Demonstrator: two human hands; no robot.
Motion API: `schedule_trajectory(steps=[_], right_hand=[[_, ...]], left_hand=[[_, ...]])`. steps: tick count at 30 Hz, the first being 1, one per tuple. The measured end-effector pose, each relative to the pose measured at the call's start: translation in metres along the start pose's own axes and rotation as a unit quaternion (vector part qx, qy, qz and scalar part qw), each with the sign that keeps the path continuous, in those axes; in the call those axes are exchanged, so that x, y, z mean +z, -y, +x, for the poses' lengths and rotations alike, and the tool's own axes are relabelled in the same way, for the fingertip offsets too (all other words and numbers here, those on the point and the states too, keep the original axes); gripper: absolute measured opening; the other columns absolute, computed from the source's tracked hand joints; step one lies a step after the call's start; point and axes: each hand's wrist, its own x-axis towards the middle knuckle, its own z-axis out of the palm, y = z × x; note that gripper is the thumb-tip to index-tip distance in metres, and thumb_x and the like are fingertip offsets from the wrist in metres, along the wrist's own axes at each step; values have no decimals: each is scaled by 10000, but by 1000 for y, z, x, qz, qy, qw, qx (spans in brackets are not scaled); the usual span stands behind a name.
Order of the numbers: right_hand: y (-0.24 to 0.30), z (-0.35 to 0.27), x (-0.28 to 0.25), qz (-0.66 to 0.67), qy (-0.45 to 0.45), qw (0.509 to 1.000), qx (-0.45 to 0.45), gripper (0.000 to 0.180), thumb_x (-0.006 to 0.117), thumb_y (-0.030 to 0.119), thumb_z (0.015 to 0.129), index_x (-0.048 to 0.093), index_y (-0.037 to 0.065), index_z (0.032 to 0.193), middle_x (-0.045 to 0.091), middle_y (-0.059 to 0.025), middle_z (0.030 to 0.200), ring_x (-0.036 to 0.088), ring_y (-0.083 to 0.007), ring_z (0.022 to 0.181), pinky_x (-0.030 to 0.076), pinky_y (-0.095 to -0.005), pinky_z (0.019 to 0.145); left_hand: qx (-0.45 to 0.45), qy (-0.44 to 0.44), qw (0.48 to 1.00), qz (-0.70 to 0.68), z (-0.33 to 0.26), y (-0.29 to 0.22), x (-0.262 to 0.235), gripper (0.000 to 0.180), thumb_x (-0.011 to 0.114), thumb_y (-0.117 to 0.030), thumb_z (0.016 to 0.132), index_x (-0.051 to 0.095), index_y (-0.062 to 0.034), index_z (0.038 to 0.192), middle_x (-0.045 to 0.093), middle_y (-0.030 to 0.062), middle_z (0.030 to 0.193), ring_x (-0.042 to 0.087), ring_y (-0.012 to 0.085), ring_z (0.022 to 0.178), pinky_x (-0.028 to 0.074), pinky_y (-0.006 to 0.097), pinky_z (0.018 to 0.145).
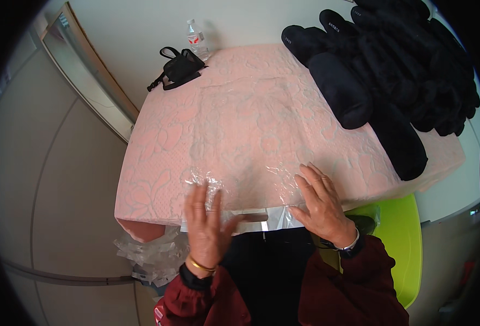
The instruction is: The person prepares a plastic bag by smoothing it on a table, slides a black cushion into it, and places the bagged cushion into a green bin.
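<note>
A clear plastic bag [245, 136] lies flat over the pink patterned cloth, its near end creased and shiny. My left hand [206, 231] is over the bag's near left part, fingers stretched out and holding nothing. Toward the near right side of the bag is my right hand [322, 209], also with its fingers spread and nothing in it. Whether either palm presses on the plastic I cannot tell. A white strip [283, 218] of the bag hangs at the table's front edge between my hands.
Black plush socks or slippers [392, 70] are heaped at the back right. At the back left lie a black strapped pouch [181, 68] and a clear bottle [197, 41]. Crumpled plastic bags [155, 252] hang below the left edge; a lime-green tub [408, 255] stands below on the right.
</note>
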Motion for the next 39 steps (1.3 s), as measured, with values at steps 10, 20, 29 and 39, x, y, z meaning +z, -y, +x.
schedule_trajectory(steps=[10,20,29,39], right_hand=[[-15,1,24,-82,126,988,-30,1059,845,411,725,322,-72,1509,324,-249,1584,288,-368,1499,217,-485,1229],[-25,2,16,-72,141,987,-18,1133,874,407,667,300,-99,1503,310,-243,1590,289,-371,1498,211,-491,1233],[-31,-14,10,-72,133,987,-51,1132,839,494,688,315,-95,1500,314,-242,1587,295,-373,1493,212,-493,1234],[-20,-28,-4,-35,160,986,-31,1052,818,481,741,340,-76,1495,336,-236,1575,298,-373,1490,205,-517,1229]], left_hand=[[136,178,973,-49,22,-22,57,1029,521,-709,882,339,94,1500,347,276,1567,331,444,1461,222,538,1203],[47,189,977,82,12,93,1,1117,417,-816,862,326,91,1506,346,298,1555,329,444,1459,224,546,1197],[45,159,981,100,-13,83,2,1062,525,-753,858,335,70,1503,353,262,1564,327,428,1462,214,574,1191],[-4,71,988,138,-53,71,24,901,774,-418,822,365,34,1486,404,220,1538,349,397,1459,222,575,1191]])
